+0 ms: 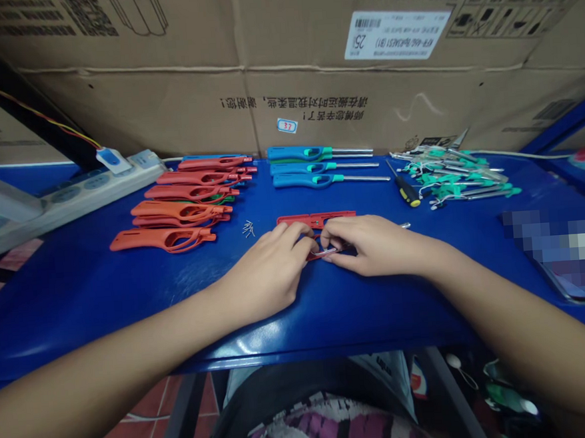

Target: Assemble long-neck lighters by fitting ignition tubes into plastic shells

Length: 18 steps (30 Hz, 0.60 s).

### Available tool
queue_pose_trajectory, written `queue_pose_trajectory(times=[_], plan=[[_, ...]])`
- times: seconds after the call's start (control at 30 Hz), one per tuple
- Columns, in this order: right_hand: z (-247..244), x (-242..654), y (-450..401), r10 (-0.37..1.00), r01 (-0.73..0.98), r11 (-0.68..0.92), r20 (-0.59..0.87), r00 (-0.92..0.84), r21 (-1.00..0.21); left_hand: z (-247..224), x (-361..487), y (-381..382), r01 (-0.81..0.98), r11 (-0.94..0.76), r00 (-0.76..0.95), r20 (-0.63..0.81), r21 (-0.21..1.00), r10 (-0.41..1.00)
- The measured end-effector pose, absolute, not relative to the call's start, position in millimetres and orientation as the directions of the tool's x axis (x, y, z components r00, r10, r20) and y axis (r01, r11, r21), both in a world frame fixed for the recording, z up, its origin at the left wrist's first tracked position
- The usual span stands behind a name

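My left hand (270, 267) bends over the middle of the table, thumb and fingers pressed on a red lighter casing (319, 254). From the other side my right hand (374, 243) pinches at the same casing, around a small shiny part (327, 250). My fingers cover most of both. A metal tip (405, 225) pokes out beyond my right hand. Just behind the fingers lies another red casing half (317, 220). Several small screws (248, 229) lie to the left of my left hand.
Red and orange lighter casings (161, 239) lie in a row at left, near a power strip (80, 197). Blue lighters (302, 178) lie at the back. To the right are a screwdriver (406, 187), green-and-metal lighter inserts (462, 174) and a phone-like device (560, 253). A cardboard box (189, 113) stands behind.
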State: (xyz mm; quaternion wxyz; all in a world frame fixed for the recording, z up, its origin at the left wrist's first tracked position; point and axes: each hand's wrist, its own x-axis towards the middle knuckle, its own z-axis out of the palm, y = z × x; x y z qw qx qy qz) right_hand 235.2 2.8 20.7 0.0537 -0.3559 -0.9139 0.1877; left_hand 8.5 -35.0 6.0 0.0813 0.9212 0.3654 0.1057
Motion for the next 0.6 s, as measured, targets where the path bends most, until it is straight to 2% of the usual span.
queue_pose_trajectory(times=[0.33, 0.6], plan=[[20.8, 236.7, 1.4, 0.671, 0.637, 0.679, -0.045, -0.741, -0.364, 5.4, 8.7, -35.0, 0.659, -0.719, 0.709, 0.137, 0.219, 0.692], [21.1, 237.5, 4.2, 0.658, 0.599, 0.655, -0.041, -0.752, -0.461, 6.8, 8.9, -35.5, 0.668, -0.715, 0.705, 0.132, 0.208, 0.697]])
